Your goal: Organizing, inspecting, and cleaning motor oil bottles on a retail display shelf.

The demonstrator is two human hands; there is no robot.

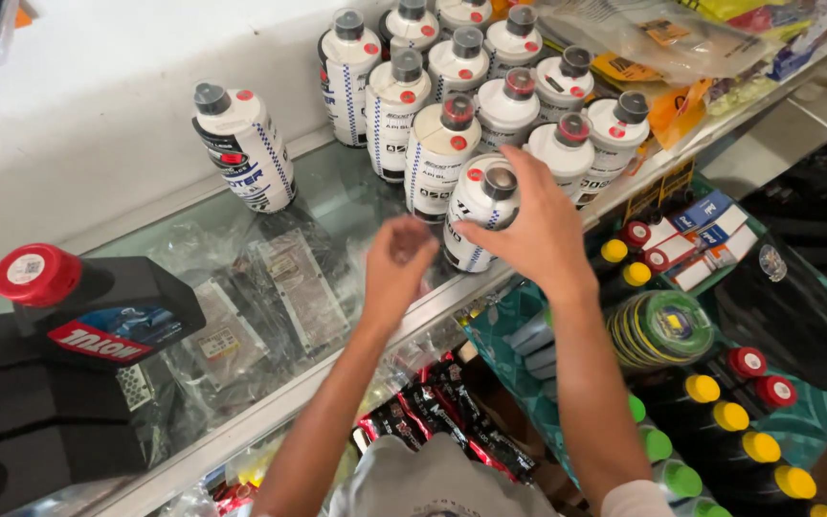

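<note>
My right hand (533, 225) grips a white plastic bottle (476, 206) with a grey cap and red dot, standing at the front of a cluster of the same white bottles (490, 101) on a glass shelf (337, 206). My left hand (396, 263) hovers just left of that bottle with curled fingers, holding nothing that I can see. One more white bottle (241, 144) stands apart to the left, near the white wall.
Black oil cans with a red cap (78, 316) fill the left of the shelf. Flat packets lie under the glass. Below are black bottles with yellow, green and red caps (720, 421), a coil (662, 325), and small boxes (705, 239). Plastic bags sit top right.
</note>
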